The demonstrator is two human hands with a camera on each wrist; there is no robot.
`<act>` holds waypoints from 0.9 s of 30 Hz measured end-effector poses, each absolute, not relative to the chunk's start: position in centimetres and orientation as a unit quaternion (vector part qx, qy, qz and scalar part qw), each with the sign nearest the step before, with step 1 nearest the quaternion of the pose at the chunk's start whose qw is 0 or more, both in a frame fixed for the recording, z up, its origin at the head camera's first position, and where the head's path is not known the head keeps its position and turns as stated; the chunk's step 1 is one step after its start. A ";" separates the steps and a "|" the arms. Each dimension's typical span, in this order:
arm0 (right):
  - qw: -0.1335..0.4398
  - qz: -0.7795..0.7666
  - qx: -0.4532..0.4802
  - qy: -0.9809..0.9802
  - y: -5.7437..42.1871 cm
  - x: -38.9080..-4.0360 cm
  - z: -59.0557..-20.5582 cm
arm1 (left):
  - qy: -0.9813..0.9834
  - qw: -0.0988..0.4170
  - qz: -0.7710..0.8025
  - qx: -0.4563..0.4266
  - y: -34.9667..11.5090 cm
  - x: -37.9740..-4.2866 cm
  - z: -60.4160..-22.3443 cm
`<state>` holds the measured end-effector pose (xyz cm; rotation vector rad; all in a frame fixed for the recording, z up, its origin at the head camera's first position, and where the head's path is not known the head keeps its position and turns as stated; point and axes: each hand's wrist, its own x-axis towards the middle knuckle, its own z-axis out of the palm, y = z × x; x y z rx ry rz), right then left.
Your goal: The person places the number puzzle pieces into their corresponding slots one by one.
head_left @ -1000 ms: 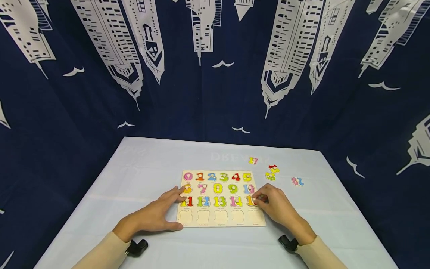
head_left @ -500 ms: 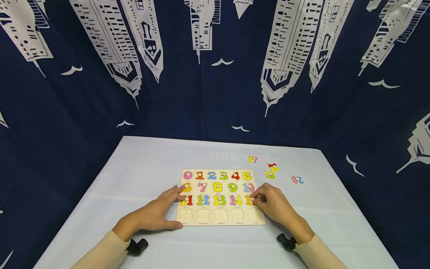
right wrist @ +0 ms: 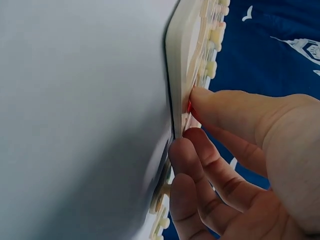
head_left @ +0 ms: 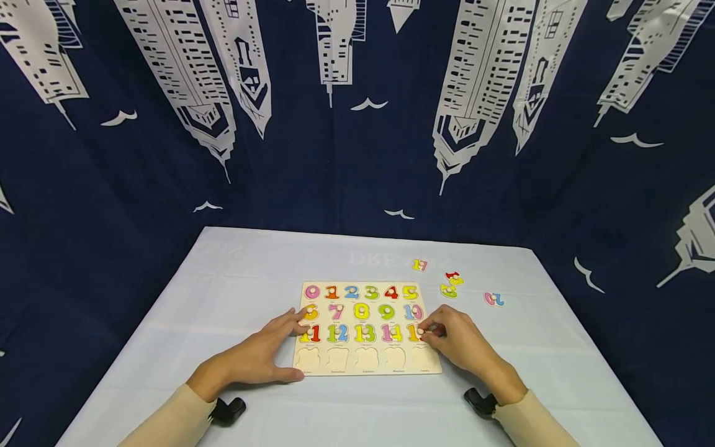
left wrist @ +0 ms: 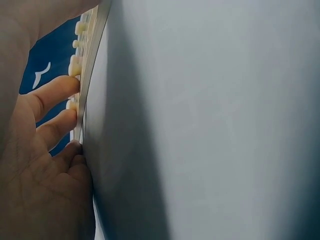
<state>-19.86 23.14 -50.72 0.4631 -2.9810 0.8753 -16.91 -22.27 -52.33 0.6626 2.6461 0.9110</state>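
Observation:
A wooden number puzzle board (head_left: 352,370) lies on the white table, with number pieces 0 to 14 seated in its upper rows. Its bottom row shows bare recesses. At the right end of the third row, my right hand (head_left: 462,344) pinches a number puzzle piece (head_left: 412,333) between thumb and index finger; a yellow-orange 1 shows, its second digit mostly covered. In the right wrist view, a red edge of that number piece (right wrist: 189,106) shows under the thumb. My left hand (head_left: 259,354) rests spread on the board's left edge, fingertips by the 6 and 11 pieces.
Beyond the board at the right lie loose pieces: a 17 piece (head_left: 420,265), a red-and-yellow piece (head_left: 455,279), a yellow-green piece (head_left: 449,290) close to it, and a pink-and-blue piece (head_left: 494,299). A dark blue patterned cloth (head_left: 335,167) hangs behind the table.
My right fingers shift only slightly over the piece at the end of the third row. The left hand and the loose pieces stay in place.

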 end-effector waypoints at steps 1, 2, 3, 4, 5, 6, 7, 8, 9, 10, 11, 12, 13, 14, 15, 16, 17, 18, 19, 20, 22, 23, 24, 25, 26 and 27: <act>-0.001 0.278 0.147 -0.949 23.2 -19.8 -50.7 | 0.912 0.133 0.314 0.228 -22.3 -16.9 -52.3; -0.003 0.278 0.148 -0.949 23.4 -19.8 -50.6 | 0.912 0.133 0.314 0.228 -22.2 -16.9 -52.3; -0.004 0.276 0.148 -0.950 23.5 -19.7 -50.6 | 0.912 0.133 0.313 0.228 -22.2 -16.9 -52.4; -0.005 0.274 0.148 -0.950 23.7 -19.7 -50.6 | 0.912 0.134 0.313 0.228 -22.2 -16.9 -52.4; -0.006 0.271 0.147 -0.951 23.9 -19.7 -50.6 | 0.912 0.134 0.312 0.228 -22.2 -16.9 -52.4; -0.006 0.269 0.147 -0.952 24.1 -19.6 -50.5 | 0.913 0.134 0.312 0.228 -22.2 -16.9 -52.4; -0.006 0.268 0.147 -0.952 24.3 -19.6 -50.5 | 0.913 0.134 0.312 0.229 -22.2 -16.9 -52.4; -0.005 0.267 0.148 -0.952 24.6 -19.6 -50.5 | 0.913 0.133 0.311 0.229 -22.2 -16.9 -52.4; -0.004 0.265 0.146 -0.953 24.8 -19.6 -50.5 | 0.913 0.133 0.310 0.230 -22.2 -16.9 -52.4; -0.003 0.265 0.146 -0.953 25.1 -19.5 -50.4 | 0.913 0.132 0.310 0.231 -22.2 -16.9 -52.4; -0.003 0.265 0.144 -0.953 25.3 -19.5 -50.4 | 0.913 0.132 0.309 0.231 -22.2 -17.0 -52.4; -0.001 0.266 0.145 -0.953 25.6 -19.5 -50.4 | 0.913 0.132 0.310 0.231 -22.2 -17.0 -52.4; 0.002 0.266 0.145 -0.953 25.9 -19.6 -50.4 | 0.913 0.132 0.309 0.232 -22.2 -17.0 -52.4; 0.005 0.266 0.145 -0.953 26.1 -19.6 -50.4 | 0.913 0.131 0.310 0.233 -22.2 -17.0 -52.4; 0.007 0.265 0.142 -0.954 26.3 -19.6 -50.4 | 0.913 0.130 0.309 0.234 -22.2 -17.0 -52.4; 0.010 0.266 0.142 -0.953 26.6 -19.6 -50.3 | 0.912 0.130 0.310 0.234 -22.3 -17.0 -52.4; 0.012 0.267 0.141 -0.953 26.9 -19.7 -50.3 | 0.912 0.130 0.310 0.235 -22.3 -17.0 -52.4; 0.013 0.268 0.139 -0.953 27.1 -19.6 -50.3 | 0.912 0.130 0.310 0.235 -22.3 -17.0 -52.4; 0.014 0.269 0.137 -0.953 27.4 -19.6 -50.2 | 0.912 0.129 0.310 0.236 -22.3 -17.0 -52.4; 0.014 0.270 0.135 -0.953 27.6 -19.6 -50.1 | 0.912 0.129 0.310 0.237 -22.3 -17.0 -52.4; 0.013 0.272 0.127 -0.954 28.1 -19.6 -50.0 | 0.912 0.129 0.309 0.237 -22.3 -17.0 -52.4; 0.013 0.270 0.123 -0.955 28.4 -19.6 -49.9 | 0.912 0.128 0.309 0.238 -22.3 -17.0 -52.4; 0.014 0.268 0.119 -0.956 28.7 -19.6 -49.8 | 0.912 0.128 0.308 0.238 -22.3 -17.0 -52.4; 0.016 0.266 0.116 -0.957 29.1 -19.6 -49.7 | 0.913 0.127 0.307 0.238 -22.3 -17.0 -52.4; 0.019 0.263 0.112 -0.958 29.4 -19.7 -49.7 | 0.913 0.127 0.307 0.238 -22.3 -17.0 -52.4; 0.022 0.261 0.107 -0.959 29.8 -19.7 -49.6 | 0.913 0.127 0.307 0.237 -22.3 -17.0 -52.4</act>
